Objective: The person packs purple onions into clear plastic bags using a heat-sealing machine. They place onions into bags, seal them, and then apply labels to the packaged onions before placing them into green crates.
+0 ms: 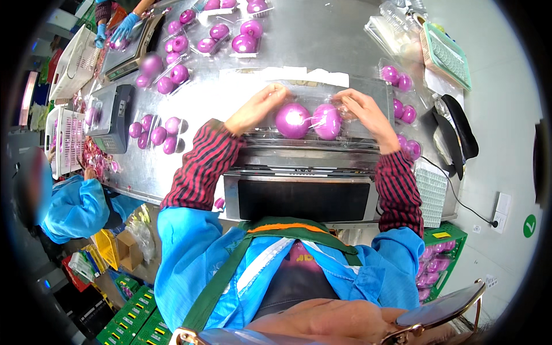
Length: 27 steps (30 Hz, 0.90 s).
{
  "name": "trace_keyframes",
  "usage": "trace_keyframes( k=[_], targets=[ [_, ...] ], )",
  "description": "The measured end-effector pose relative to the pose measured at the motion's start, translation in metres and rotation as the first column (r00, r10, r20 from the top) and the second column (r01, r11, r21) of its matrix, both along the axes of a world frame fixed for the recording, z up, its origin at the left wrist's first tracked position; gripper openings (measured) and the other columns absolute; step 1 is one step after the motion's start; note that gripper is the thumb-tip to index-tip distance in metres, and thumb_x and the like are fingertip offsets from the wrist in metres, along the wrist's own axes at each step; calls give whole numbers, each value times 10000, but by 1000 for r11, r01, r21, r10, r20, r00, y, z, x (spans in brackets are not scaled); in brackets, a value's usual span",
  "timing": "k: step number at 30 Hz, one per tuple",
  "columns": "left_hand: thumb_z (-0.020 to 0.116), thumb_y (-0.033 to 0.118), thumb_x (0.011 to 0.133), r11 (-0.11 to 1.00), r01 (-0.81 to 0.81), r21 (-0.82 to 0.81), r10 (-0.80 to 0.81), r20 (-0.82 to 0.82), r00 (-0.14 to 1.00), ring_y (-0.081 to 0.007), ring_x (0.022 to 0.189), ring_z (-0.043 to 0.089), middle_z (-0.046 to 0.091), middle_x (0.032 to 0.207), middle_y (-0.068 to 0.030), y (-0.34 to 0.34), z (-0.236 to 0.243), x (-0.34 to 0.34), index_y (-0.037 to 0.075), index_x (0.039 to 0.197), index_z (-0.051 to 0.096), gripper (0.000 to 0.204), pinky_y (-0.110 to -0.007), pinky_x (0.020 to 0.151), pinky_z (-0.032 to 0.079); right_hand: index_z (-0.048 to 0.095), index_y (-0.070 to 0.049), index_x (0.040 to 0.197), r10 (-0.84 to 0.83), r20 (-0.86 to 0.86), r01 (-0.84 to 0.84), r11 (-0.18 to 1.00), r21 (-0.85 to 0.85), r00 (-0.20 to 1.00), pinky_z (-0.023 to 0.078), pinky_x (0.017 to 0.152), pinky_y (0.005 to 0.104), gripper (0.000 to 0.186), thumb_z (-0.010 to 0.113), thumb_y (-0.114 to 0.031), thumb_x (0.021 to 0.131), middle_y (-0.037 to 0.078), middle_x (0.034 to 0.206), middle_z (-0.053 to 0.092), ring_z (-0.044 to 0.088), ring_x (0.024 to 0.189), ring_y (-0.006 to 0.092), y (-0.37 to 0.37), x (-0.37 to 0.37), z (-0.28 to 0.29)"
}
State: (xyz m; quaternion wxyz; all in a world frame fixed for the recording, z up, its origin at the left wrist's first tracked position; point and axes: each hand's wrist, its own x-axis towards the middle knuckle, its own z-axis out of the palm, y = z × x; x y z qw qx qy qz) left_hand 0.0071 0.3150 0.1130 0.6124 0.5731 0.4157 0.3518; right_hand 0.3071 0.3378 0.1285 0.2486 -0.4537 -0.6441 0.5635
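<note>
Black and flat, the long rectangular front panel of a silver metal machine (303,200) lies nearest the body. Just beyond the machine's metal bars, two round, shiny purple onions (293,121) sit side by side between the hands, under thin clear plastic film (313,98). The left hand (260,109) has thumb and fingers drawn close together, seemingly pinching the film at its far left; the right hand (367,115) is curled in narrowly, seemingly gripping film beside the right onion. Good handling here would likely mean pulling evenly from both sides, film taut and free of creases, with the onions level so that neither rolls; too hard a tug could tear it. Farther off, film-wrapped packs of purple onions (244,43) lie on the grey steel table (316,34), well apart from the hands.
</note>
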Motion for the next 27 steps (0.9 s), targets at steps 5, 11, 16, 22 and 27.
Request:
trace_keyframes(
  k=[5, 11, 16, 22, 27],
  targets=[
    [441, 358, 999, 984, -37, -177, 50, 71, 996, -150, 1128, 488, 541, 1217, -95, -52, 24, -1, -63, 1241, 499, 489, -294, 997, 372, 537, 21, 1197, -10, -87, -22, 932, -361, 996, 492, 594, 215, 488, 465, -403, 967, 70, 989, 573, 550, 708, 103, -39, -1, 22],
    [446, 436, 981, 732, 126, -670, 31, 217, 976, -136, 1123, 495, 556, 1229, -83, -150, 36, -12, -50, 1276, 489, 570, -264, 955, 415, 523, 41, 1164, 76, -104, -127, 705, -698, 992, 525, 446, 220, 520, 400, -432, 985, 48, 865, 575, 523, 492, 53, -131, 5, 37],
    [442, 433, 978, 580, 170, -796, 84, 266, 960, -135, 1072, 554, 567, 1193, -120, -173, -5, -11, -31, 1267, 478, 548, -289, 910, 491, 518, 36, 1167, 1, -142, -107, 665, -739, 990, 507, 539, 190, 563, 426, -484, 970, 73, 990, 620, 592, 656, 60, -178, 13, -50],
    [479, 552, 926, 536, 34, -843, -11, 34, 999, -97, 819, 568, 611, 941, -59, -226, -23, -25, -63, 1186, 538, 671, -230, 650, 488, 503, 61, 1242, 48, -55, -73, 586, -807, 997, 550, 654, 270, 554, 519, -406, 944, 127, 1107, 585, 581, 953, 147, -227, 12, -34],
    [496, 451, 960, 775, -379, -506, 249, -308, 918, -22, 489, 371, 478, 595, 74, -293, -20, -37, 19, 955, 670, 466, -208, 450, 293, 597, -2, 832, -312, 15, 275, 813, -513, 950, 438, 521, 218, 304, 517, -265, 959, -8, 678, 561, 532, 636, 60, -303, 7, -44]
  ],
)
